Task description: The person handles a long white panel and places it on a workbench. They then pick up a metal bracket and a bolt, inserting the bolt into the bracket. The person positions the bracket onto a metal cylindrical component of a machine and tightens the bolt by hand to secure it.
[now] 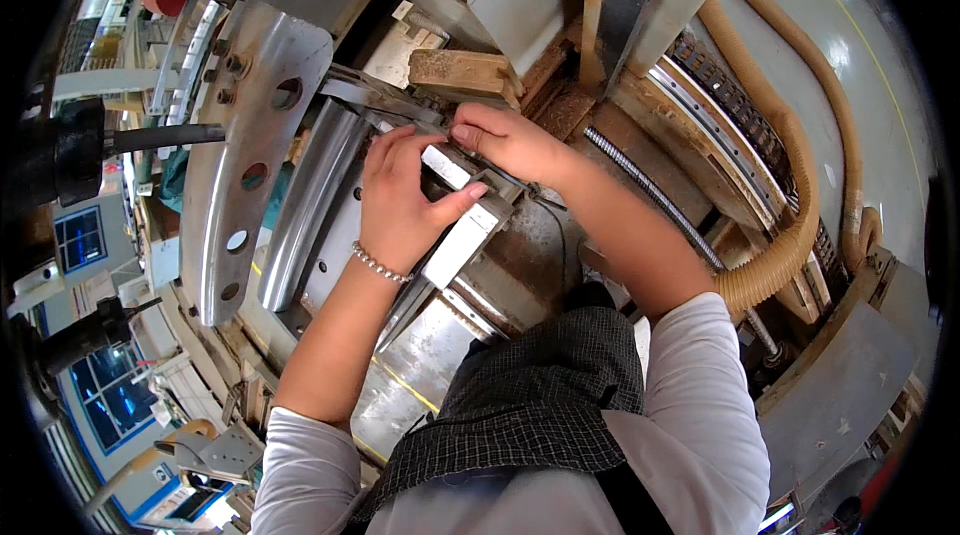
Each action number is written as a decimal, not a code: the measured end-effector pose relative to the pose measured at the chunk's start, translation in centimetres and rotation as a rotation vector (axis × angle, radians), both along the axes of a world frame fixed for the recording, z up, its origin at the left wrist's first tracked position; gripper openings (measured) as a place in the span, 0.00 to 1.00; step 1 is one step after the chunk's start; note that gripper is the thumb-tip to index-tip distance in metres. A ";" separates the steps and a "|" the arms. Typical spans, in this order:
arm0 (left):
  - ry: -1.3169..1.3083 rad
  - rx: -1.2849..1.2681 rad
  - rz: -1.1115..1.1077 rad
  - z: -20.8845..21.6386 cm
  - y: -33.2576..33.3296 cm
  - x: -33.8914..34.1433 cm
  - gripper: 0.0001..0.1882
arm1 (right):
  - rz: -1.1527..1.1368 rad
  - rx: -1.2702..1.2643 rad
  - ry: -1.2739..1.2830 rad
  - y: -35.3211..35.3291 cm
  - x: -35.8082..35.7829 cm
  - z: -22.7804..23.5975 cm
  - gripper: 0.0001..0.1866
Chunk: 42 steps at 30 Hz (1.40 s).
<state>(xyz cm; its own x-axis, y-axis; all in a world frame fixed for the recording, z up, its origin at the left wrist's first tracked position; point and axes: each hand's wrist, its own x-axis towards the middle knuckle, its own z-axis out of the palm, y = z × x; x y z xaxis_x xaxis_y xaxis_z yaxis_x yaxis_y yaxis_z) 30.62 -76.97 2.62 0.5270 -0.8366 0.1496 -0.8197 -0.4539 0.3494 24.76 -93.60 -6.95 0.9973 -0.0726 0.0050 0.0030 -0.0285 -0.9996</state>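
- Status, as a judgement: the work looks mid-way. A pale rectangular metal block (pixel 462 235) already sits in place on the machine, lying diagonally over the rusty round housing (pixel 520 260); both hands are on it, so seating or adjusting does not look finished.
- Nothing shows a fastener being driven and no tool is in either hand. Whether the block is clamped or loose cannot be told.
- Left hand (pixel 400 205): lies over the block's upper half, palm down. Fingers (pixel 395 145) are stretched and slightly spread, reaching toward the block's top end; thumb (pixel 462 197) is hooked across the block's side face. A loose wrap, not a tight fist. A beaded bracelet (pixel 380 263) sits on the wrist.
- Right hand (pixel 510 140): at the block's upper end, fingers curled down and bunched, tips pressing at the small bracket piece (pixel 447 163) where the block meets the machine. The tips are hidden under the knuckles, so a pinch on a small part cannot be confirmed.
- Block position: between the curved steel guard plate (pixel 250 155) on the left and the corrugated flexible conduit (pixel 650 200) on the right, just below a wooden block (pixel 462 73).
- Tan dust hose (pixel 790 185) runs well apart on the right, not involved.
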 end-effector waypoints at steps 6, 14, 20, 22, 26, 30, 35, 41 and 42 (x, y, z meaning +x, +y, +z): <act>-0.028 -0.103 0.011 -0.6 -0.2 -0.2 0.33 | -0.050 0.022 0.115 0.2 0.7 -0.1 0.17; -0.037 -0.047 -0.024 -0.3 -0.4 0.6 0.34 | -0.055 0.043 0.245 0.1 0.5 0.3 0.21; 0.013 0.023 -0.085 -1.2 -0.2 1.9 0.37 | -0.082 -0.322 -0.114 -0.8 -1.2 -0.8 0.18; 0.036 0.028 -0.088 -1.3 -0.2 2.0 0.37 | -0.002 -0.347 -0.207 -1.4 -0.8 -0.6 0.16; 0.078 0.007 -0.093 -1.8 -0.1 2.2 0.38 | 0.052 -0.162 -0.134 -1.3 -0.1 -0.6 0.17; 0.090 -0.005 -0.091 -1.6 -0.2 2.2 0.37 | 0.046 0.064 0.028 -0.8 0.0 -0.7 0.17; 0.128 0.028 -0.090 -1.2 -0.4 2.1 0.35 | 0.011 0.272 0.149 -0.1 -0.1 -1.2 0.19; 0.125 0.025 -0.107 -1.0 -0.5 2.0 0.35 | -0.009 0.268 0.344 -0.3 -0.3 0.7 0.20; 0.129 0.030 -0.107 -0.9 -0.4 1.9 0.35 | -0.011 0.257 0.355 -0.3 -0.4 0.9 0.20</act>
